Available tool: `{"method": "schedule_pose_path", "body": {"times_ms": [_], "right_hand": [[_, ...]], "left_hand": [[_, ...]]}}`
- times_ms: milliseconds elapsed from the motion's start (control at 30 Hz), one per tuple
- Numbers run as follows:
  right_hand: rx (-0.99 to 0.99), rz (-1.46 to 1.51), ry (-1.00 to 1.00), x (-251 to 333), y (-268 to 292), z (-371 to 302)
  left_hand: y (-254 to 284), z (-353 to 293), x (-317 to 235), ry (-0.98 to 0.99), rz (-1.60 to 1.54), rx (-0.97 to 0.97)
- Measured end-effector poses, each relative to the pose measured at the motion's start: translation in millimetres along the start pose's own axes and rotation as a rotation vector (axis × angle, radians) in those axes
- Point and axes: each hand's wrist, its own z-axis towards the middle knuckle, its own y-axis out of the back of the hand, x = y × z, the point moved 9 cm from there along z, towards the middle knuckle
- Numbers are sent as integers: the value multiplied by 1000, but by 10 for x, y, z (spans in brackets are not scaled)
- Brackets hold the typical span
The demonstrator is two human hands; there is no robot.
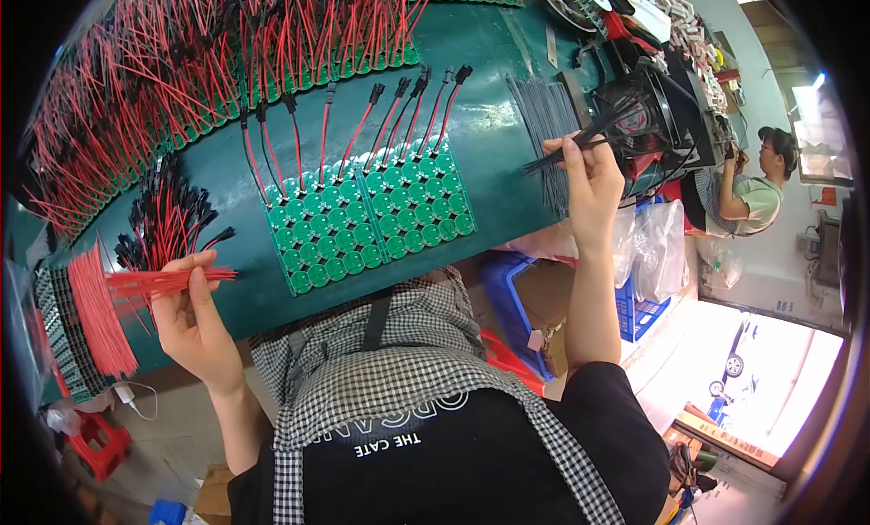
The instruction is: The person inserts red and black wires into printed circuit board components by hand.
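Note:
My left hand (193, 318) pinches a bundle of short red wires (154, 280) over the table's left front edge. Beside it lies a larger row of red wires (101, 312). Toward the right, my right hand (591, 176) is closed on a bundle of black wires (609, 119), just above a spread of black wires (538, 104) on the table. Between my hands rest two joined panels of round green circuit boards (362, 212). Along their far edge, several red and black leads with black connectors (376, 95) stand up.
Many wired green boards (172, 81) fill the far left of the green table (489, 154). A pile of connector leads (172, 212) lies near my left hand. A black fan (634, 113) stands at right. Blue crates (517, 317) sit below; another person (757, 194) works farther right.

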Motion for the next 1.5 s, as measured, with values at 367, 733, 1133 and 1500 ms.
{"method": "schedule_pose_path", "body": {"times_ms": [367, 733, 1133, 1500], "right_hand": [[12, -83, 77, 102, 17, -31], [44, -64, -56, -113, 11, 7], [-3, 157, -27, -97, -201, -76], [26, 65, -28, -165, -193, -103]], "left_hand": [[-146, 88, 73, 161, -130, 122], [-166, 86, 187, 264, -119, 78], [-180, -111, 337, 143, -71, 19], [-183, -162, 345, 66, -88, 10]]}}
